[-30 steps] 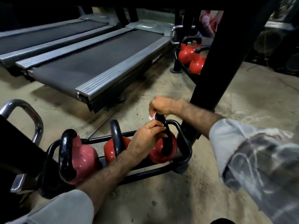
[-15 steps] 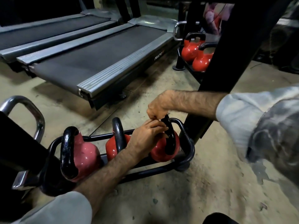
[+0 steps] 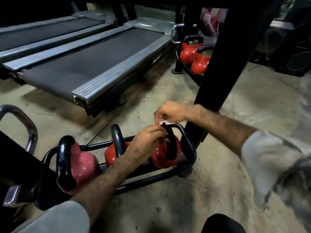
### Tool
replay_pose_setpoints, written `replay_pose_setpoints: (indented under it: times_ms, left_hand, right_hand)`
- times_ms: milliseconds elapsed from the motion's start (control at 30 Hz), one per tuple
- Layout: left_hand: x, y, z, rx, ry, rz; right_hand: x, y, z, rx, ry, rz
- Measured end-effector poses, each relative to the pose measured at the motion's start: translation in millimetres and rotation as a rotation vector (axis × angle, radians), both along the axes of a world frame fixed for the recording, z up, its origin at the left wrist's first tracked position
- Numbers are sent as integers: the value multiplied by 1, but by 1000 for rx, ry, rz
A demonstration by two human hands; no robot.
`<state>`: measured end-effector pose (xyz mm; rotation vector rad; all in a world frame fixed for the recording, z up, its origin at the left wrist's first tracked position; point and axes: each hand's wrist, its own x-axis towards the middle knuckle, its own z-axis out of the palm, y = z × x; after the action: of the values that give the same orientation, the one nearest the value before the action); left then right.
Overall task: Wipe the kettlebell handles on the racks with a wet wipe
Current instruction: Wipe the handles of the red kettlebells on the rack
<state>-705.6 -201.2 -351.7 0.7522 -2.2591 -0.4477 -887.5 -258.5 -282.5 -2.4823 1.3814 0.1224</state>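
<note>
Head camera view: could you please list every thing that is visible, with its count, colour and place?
Red kettlebells with black handles: three, in the near rack.
Near black tubular rack: one, on the floor.
Red kettlebells in the far rack: two, behind the post.
Black post: one, upper right.
Grey-railed treadmills with black belts: two, upper left.
Chrome handle: one, left edge.
White wet wipe: one, at the rightmost near handle's top.
Left hand: on that kettlebell.
Right hand: pinching the wipe.
</note>
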Motion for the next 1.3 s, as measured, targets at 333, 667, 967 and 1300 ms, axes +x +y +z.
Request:
replay_pose_setpoints:
  times_ms: [333,667,967,1300]
  left_hand:
    - [-14,-24,-4,131,16,-27]
    - [-13,-32,-8,172,103,-84]
    - [-15,-36,-6,166,162,-89]
    - [-19,-31,-8,143,158,-55]
  right_hand:
    - [-18,-12,-48,40,-788,-798]
    - [-25,-8,-94,139,-1085,-1011]
    - [-20,-15,-98,109,-1048,-1045]
    - [-24,-10,-85,-10,-978,-941]
